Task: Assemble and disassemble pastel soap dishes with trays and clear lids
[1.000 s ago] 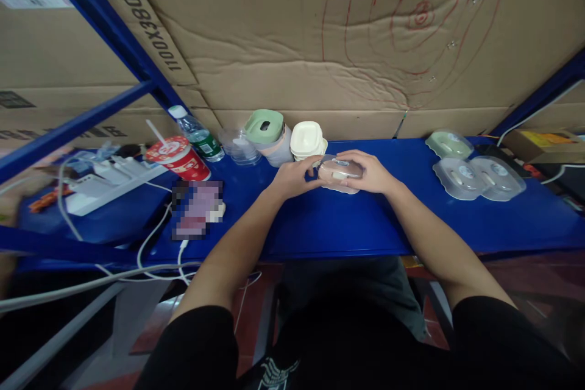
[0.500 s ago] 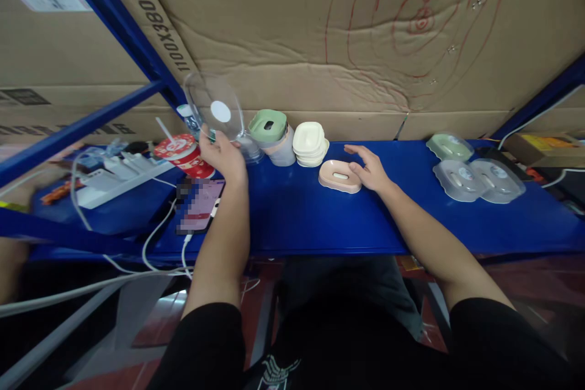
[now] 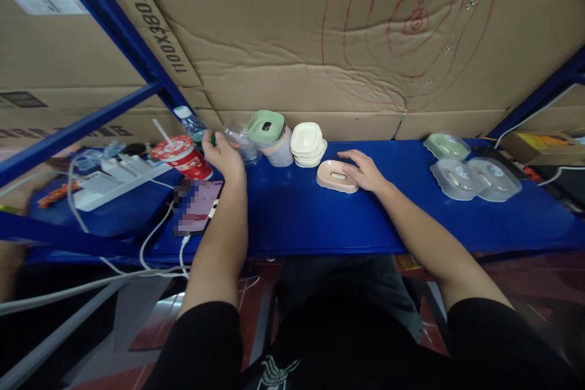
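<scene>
My right hand [image 3: 366, 172] lies over the right end of a shallow pink dish [image 3: 329, 175]. Its thumb touches the top, and the fingers stretch out past the back edge. In the dish's middle is a small white oblong piece. On the left, my left hand [image 3: 223, 153] is raised with thumb and fingers apart, and I see nothing between them. Clear plastic covers [image 3: 243, 137] stand just right of it, partly hidden by the fingers. Beside those are a tilted stack of dishes with a green one [image 3: 265, 127] on top and a pile of cream dishes [image 3: 307, 141].
Three covered dishes [image 3: 491, 178] lie on the right of the blue table [image 3: 315, 225]. A red cup with a straw [image 3: 183, 158], a bottle [image 3: 189, 124], a phone [image 3: 196, 210] and a power strip [image 3: 119, 181] with cables crowd the left. Cardboard [image 3: 274, 30] stands behind; another person's arm [image 3: 16, 195] shows far left.
The clear cover that my left hand held up is out of its grasp; clear covers now show behind the hand. My right hand has slid left, further over the pink dish.
</scene>
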### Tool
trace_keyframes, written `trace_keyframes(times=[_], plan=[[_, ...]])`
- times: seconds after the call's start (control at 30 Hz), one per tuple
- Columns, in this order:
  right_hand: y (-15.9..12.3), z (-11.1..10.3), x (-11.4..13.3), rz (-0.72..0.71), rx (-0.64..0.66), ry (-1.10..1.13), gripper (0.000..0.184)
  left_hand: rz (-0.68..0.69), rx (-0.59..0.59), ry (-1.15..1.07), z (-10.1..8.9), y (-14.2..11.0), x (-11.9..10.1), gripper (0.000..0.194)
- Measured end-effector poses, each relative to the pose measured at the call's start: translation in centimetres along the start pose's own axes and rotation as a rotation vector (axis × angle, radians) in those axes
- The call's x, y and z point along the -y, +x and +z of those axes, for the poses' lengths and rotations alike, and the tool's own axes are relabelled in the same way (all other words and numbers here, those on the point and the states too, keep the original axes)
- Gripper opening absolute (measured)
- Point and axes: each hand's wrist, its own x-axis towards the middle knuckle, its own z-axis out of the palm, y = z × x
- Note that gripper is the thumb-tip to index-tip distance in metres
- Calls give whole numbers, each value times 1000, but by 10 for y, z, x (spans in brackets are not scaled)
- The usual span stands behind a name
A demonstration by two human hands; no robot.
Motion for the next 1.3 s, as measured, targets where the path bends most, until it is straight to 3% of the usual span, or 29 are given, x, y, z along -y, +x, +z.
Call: trace_keyframes(times=[0.07, 0.13, 0.23, 0.33, 0.4, 0.5, 0.7, 0.87, 1.17, 1.3], plan=[[-1, 0, 0, -10, 40, 8, 80, -80, -138, -28, 4, -11, -10, 33], [-2, 0, 1, -21, 99, 2, 80, -4, -87, -32, 7, -29, -23, 38], [-4, 1, 1, -41, 200, -64, 85, 220, 204, 52, 12, -64, -44, 41], [-5, 4, 0, -32, 273, -153, 96, 450, 631, 209, 16, -92, -61, 37], [-5, 5, 0, -23, 301, -175, 94, 517, 856, 302, 18, -103, -69, 36], [-4, 5, 1, -52, 296, -126, 87, 511, 1032, 384, 19, -105, -72, 48], [-1, 3, 11, -97, 224, 45, 80, 420, 1131, 394, 15, -94, -65, 88], [-1, 6, 18, -105, 199, 99, 77, 440, 1201, 347, 15, -96, -70, 94], [-1, 6, 21, -99, 180, 90, 78, 415, 1227, 370, 18, -102, -74, 100], [-1, 6, 15, -112, 150, 108, 80, 405, 1267, 384, 18, -102, -72, 121]])
